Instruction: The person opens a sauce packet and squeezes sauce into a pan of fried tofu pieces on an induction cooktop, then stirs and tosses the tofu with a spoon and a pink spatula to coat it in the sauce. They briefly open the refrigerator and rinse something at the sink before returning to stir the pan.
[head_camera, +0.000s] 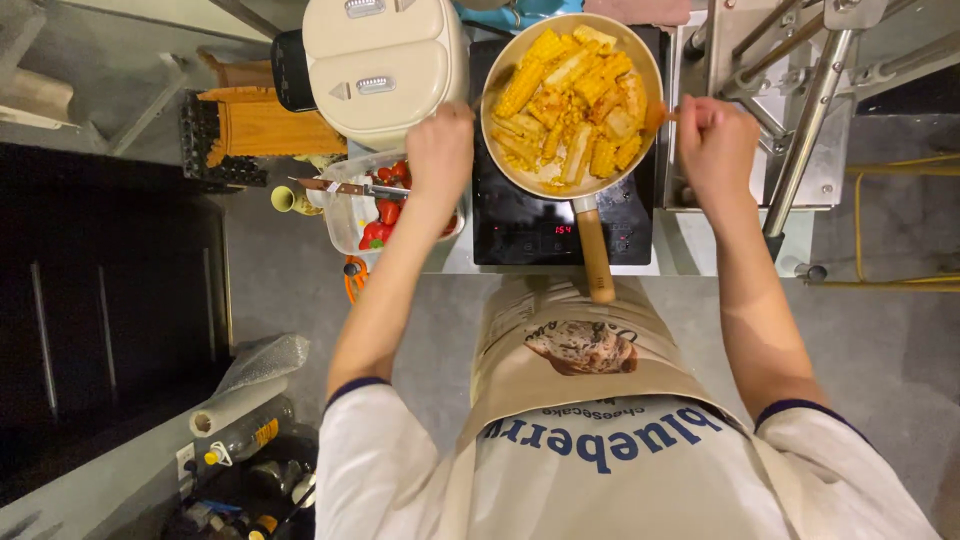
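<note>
Top-down view over table; pan (500, 60) of yellow corn pieces (575, 100) sitting on black cooktop (520, 225) near far edge of table, wooden handle (596, 260) sticking out over near edge toward body. Right hand (712, 140) just beside right rim of pan, clenched round thin wooden utensil (662, 115) whose tip dips into corn; utensil mostly hidden by fist, kind unclear. Left hand (440, 150) close to left rim of pan, fingers curled; touching pan or gripping anything — cannot tell. Pan between both hands, handle well apart from both.

Handling, judged: pan stiff, likely hot and fairly heavy when full; best taken by wooden handle, not rim. Corn pieces firm, oily-looking, probably slippery, prone to roll over low rim.

Left of cooktop: clear tub (345, 215) of red fruit with knife (350, 187) laid across; cream lidded appliance (375, 65) at far edge; metal rack (800, 90) at right edge.
</note>
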